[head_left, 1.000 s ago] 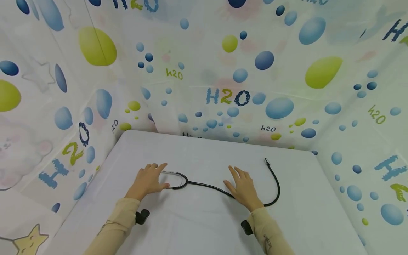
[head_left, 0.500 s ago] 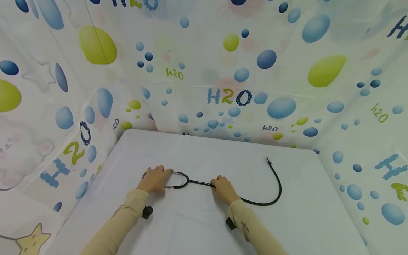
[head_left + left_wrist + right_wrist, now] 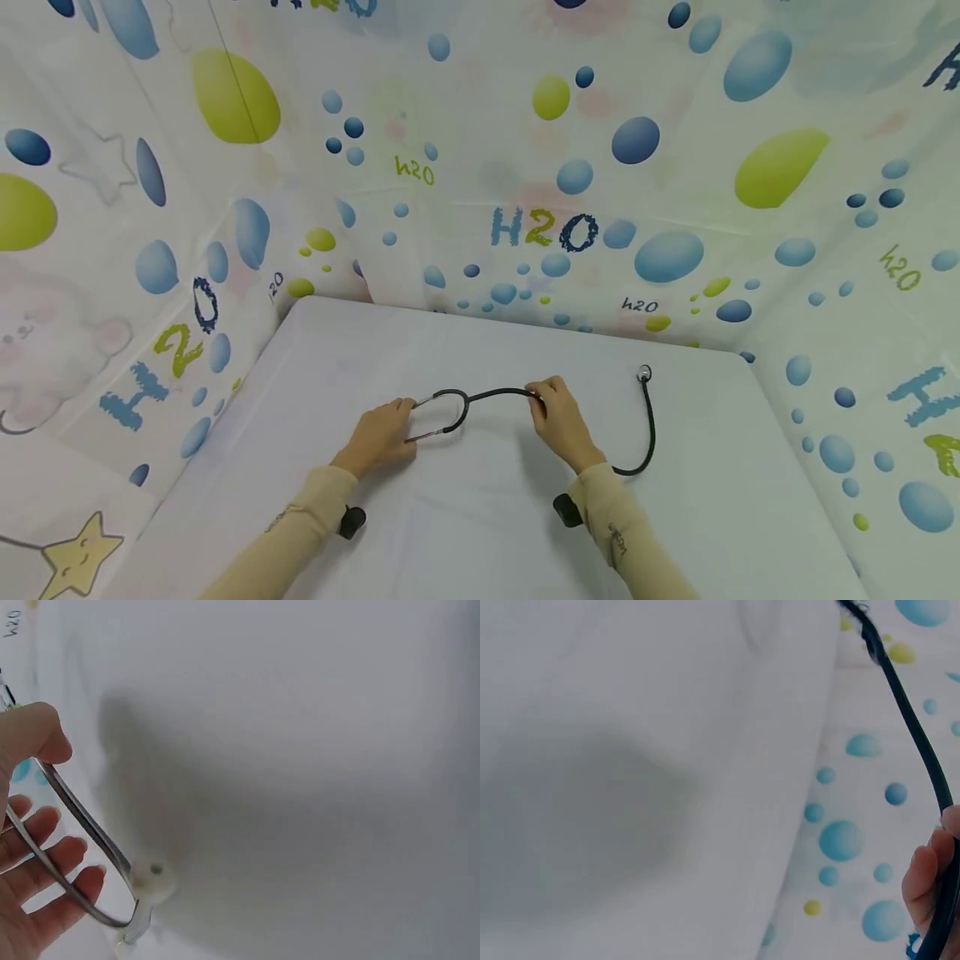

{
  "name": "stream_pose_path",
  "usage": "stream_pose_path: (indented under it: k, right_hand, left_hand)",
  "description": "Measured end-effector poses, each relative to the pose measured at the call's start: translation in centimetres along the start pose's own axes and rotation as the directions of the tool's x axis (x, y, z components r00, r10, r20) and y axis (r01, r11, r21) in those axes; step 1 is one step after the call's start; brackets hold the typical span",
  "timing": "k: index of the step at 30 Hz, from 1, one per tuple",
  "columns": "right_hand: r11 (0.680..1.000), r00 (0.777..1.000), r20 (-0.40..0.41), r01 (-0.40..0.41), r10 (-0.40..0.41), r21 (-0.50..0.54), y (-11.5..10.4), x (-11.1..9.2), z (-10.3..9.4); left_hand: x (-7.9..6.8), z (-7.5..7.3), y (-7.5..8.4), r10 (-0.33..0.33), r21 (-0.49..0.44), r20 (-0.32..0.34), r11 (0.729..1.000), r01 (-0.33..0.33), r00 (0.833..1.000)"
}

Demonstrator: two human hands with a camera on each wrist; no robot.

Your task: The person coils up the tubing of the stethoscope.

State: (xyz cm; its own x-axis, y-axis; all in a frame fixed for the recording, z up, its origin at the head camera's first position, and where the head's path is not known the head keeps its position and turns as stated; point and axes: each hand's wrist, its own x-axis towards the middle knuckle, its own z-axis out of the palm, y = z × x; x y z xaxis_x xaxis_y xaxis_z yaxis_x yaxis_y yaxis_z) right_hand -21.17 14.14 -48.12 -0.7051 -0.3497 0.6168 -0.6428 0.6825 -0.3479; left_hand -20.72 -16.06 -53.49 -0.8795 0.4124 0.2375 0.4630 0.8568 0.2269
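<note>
A stethoscope with black tubing point(image 3: 498, 392) is lifted off the table between both hands. My left hand point(image 3: 381, 435) holds its metal ear tubes point(image 3: 86, 821); in the left wrist view the thumb lies over one tube and the fingers are behind the other. Pale ear tips point(image 3: 154, 879) show at the tubes' end. With thumb and fingers, my right hand point(image 3: 561, 423) grips the black tubing beyond the Y-joint point(image 3: 467, 399). From there the tubing runs down to the right, and the round chest piece point(image 3: 644, 373) lies near the table's back right.
A white-covered table point(image 3: 480, 517) spreads under the hands. Behind it and at both sides hang white sheets point(image 3: 465, 108) printed with blue and green drops. A dark wrist camera point(image 3: 352, 522) sits below the left sleeve, and another camera point(image 3: 567, 511) below the right.
Both hands have closed on the stethoscope and raised its ear-tube end off the table. My right hand reached left to the tubing, then moved back right and up with it. The chest piece turned slightly.
</note>
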Motion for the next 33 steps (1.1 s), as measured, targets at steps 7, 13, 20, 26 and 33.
stream_pose_path:
  k: [7,13,20,26,33]
  right_hand:
    - [0.989,0.993,0.015,-0.112,0.114,-0.093,0.5,-0.2,-2.9]
    - [0.976,0.962,0.171,-0.217,0.212,0.006,-0.3,-1.1,-3.8]
    - [0.975,0.944,0.255,-0.222,0.210,0.021,-1.7,-1.6,-4.3]
    - [0.973,0.890,0.394,-0.219,0.228,-0.067,-2.7,-2.6,-3.8]
    - [0.981,0.820,0.539,-0.165,0.192,-0.099,-4.6,-3.1,-3.2]
  left_hand:
    - [0.6,-2.1,2.6,0.007,-0.464,0.090,0.885,0.036,0.996]
    - [1.0,-3.0,3.8,-0.044,-0.482,0.128,0.870,0.101,0.991]
    - [0.9,-3.3,4.5,-0.072,-0.424,0.092,0.900,0.105,0.993]
    - [0.9,-3.4,5.1,-0.043,-0.438,0.003,0.898,0.040,0.999]
    - [1.3,-3.6,6.3,-0.098,-0.539,0.008,0.838,0.087,0.995]
